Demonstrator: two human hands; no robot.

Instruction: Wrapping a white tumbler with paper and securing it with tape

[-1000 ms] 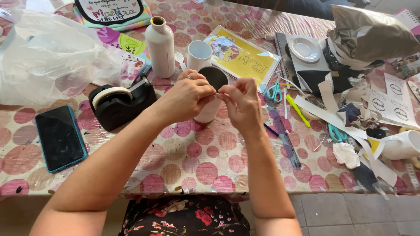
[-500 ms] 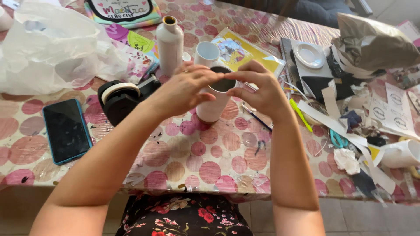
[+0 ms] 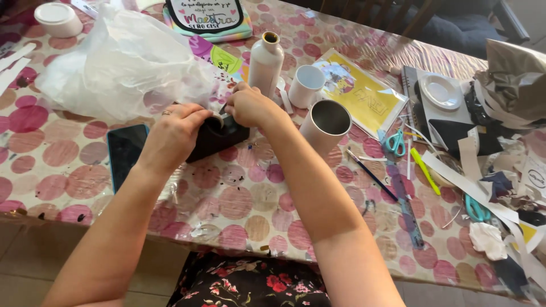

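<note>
Steel tumbler (image 3: 329, 126) stands open, nothing visible inside; white mug (image 3: 306, 85) and white bottle (image 3: 265, 57) behind it. Two teal scissors (image 3: 394, 142) lie to our right. Black tape dispenser (image 3: 219, 136) sits on the dotted tablecloth (image 3: 239, 199): left hand (image 3: 177, 132) clamped over it, right hand (image 3: 250, 107) pinching at its top.

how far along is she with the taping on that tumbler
Done so far: paper strips lie cut beside the scissors. In hand: the left hand steadies the black tape dispenser while the right hand pulls at its tape. Left: the white tumbler stands apart, untouched, with no tape visible on it.
</note>
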